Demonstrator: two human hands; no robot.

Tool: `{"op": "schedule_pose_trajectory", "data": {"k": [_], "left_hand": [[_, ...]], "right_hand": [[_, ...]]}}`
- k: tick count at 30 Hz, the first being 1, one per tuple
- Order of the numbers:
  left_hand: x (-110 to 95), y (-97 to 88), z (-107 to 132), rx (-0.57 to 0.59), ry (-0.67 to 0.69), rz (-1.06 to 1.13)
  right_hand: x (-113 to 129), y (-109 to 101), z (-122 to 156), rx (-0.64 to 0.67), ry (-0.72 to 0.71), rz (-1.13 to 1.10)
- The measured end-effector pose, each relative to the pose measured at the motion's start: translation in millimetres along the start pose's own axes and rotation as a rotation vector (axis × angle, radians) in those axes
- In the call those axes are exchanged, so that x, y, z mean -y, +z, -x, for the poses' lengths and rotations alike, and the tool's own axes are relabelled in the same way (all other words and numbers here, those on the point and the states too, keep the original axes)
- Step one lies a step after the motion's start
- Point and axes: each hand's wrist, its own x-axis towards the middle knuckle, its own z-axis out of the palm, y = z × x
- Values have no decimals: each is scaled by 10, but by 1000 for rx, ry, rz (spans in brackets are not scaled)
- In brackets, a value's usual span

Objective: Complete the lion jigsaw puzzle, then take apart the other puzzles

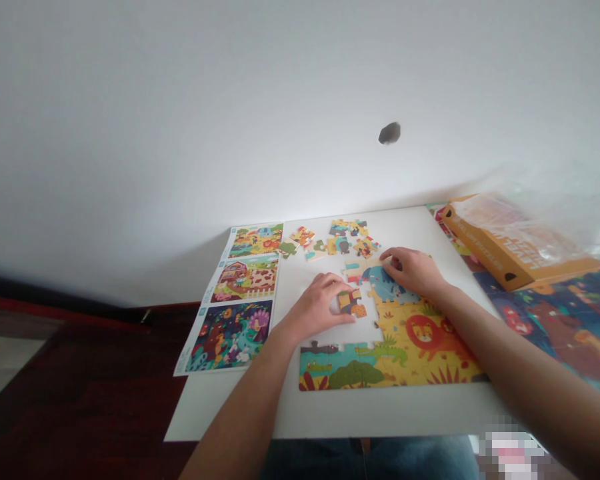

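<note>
My left hand (317,308) has its thumb and fingers closed around the edges of a puzzle piece (351,303) with orange and brown parts. That piece lies over the white gap on the left side of a partly joined animal jigsaw puzzle (393,320). The puzzle shows a blue elephant, a red-maned lion and green crocodiles. Resting at the puzzle's top edge, by the elephant, is my right hand (414,270). Its fingers are bent, with a gap between thumb and forefinger, and no piece shows in them. Loose puzzle pieces (339,245) lie beyond both hands.
On the left of the white table (240,408) lies a sheet with three puzzle pictures (245,281). An orange box (500,250) with clear plastic stands at right, by a dark finished puzzle (545,307). A white wall (280,120) with a hole rises behind.
</note>
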Motion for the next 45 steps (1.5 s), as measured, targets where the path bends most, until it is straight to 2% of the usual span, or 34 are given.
{"op": "schedule_pose_trajectory", "data": {"k": [3, 12, 19, 26, 34, 37, 39, 42, 45], "left_hand": [[-30, -5, 4, 46, 14, -34], [85, -75, 45, 7, -23, -105], [270, -211, 89, -114, -139, -273], [378, -178, 65, -277, -254, -402], [384, -183, 56, -206, -240, -386], [419, -196, 20, -284, -257, -408], [467, -199, -23, -358, -310, -424], [539, -178, -98, -416, -418, -444], [580, -131, -154, -365, -473, -450]], "right_hand": [[4, 3, 0, -5, 2, 7], [14, -18, -4, 9, 7, 4], [26, -20, 6, 6, 8, 3], [17, -22, 0, 12, 7, 7], [21, -19, 3, 6, -11, 31], [73, -47, 15, -6, -78, 51], [150, -76, 44, -16, -177, 45], [342, -100, 133, 7, -427, -7], [579, -54, 271, 92, -652, -59]]}}
